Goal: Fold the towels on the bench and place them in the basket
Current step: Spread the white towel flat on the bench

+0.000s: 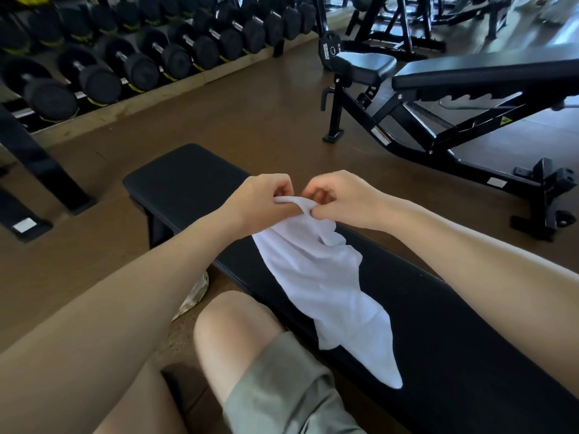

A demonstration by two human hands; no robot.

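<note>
A white towel (326, 286) hangs crumpled from both hands and trails down over the black flat bench (188, 180) toward my knee. My left hand (263, 198) pinches the towel's top edge on the left. My right hand (338, 195) pinches the same edge just beside it, the two hands nearly touching above the bench. The towel's lower tip lies on the bench pad near its front edge. No basket shows in this view.
A rack of black dumbbells (125, 57) runs along the far left. An adjustable black bench (470, 98) stands at the right on the brown floor (250, 120). My bent knee (238, 333) in grey-green shorts is beside the flat bench. A pale crumpled object (195, 294) lies under the bench.
</note>
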